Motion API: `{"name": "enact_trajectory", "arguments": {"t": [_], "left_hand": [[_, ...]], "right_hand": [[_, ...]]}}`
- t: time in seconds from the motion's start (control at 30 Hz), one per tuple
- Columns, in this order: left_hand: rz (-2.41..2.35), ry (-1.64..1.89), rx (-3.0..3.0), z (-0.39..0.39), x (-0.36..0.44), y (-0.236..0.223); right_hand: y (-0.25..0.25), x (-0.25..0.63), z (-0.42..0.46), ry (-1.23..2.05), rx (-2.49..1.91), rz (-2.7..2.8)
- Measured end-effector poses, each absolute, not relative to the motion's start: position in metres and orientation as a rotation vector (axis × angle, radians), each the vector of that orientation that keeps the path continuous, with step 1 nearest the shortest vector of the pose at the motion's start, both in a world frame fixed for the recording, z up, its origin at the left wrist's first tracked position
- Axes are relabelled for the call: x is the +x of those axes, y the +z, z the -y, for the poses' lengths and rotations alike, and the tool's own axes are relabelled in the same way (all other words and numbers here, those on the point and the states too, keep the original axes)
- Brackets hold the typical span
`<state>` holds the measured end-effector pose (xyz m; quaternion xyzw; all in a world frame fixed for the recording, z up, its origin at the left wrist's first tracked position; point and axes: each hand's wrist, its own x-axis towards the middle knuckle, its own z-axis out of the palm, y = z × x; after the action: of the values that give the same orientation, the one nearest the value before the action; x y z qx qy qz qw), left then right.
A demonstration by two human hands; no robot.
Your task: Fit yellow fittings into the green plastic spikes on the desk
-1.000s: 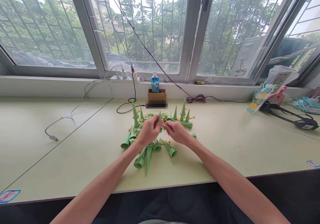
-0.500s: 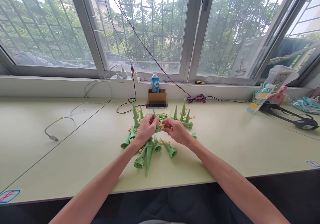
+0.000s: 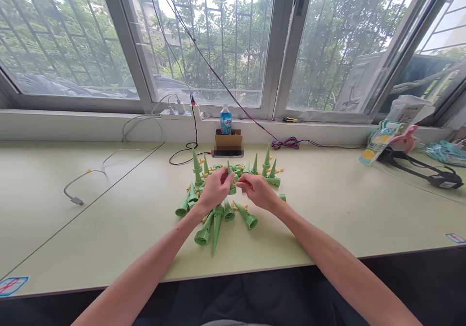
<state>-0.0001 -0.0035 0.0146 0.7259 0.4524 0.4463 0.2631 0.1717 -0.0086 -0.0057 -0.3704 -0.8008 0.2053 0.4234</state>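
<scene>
Left hand (image 3: 215,187) pinches green plastic tapered cone (image 3: 232,189), roughly upright, tip up; right hand (image 3: 257,189) just right, grip unclear.

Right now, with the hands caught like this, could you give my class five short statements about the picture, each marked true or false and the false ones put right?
1. The left hand holds a green cone. True.
2. The right hand is gripping the bottle. False: the right hand is close beside the held cone.
3. Small yellow pieces lie among the green parts. True.
4. Every other cone lies on its side. False: some stand point up, such as the tall cone at the back right of the group.
5. The blue bottle is farther from the person than the cones are. True.
</scene>
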Motion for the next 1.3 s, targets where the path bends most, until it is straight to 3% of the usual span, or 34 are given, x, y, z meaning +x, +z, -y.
{"name": "enact_trajectory", "arguments": {"t": [0.37, 1.3], "left_hand": [[-1.132, 1.163, 2.234, 0.0081, 0.0026, 0.0102], [-1.074, 1.162, 2.303, 0.0084, 0.0021, 0.0077]], "right_hand": [[-0.0085, 0.1717, 0.0058, 0.364, -1.057, 2.036], [-0.0068, 0.1692, 0.0046, 0.412, -1.167, 2.012]]}}
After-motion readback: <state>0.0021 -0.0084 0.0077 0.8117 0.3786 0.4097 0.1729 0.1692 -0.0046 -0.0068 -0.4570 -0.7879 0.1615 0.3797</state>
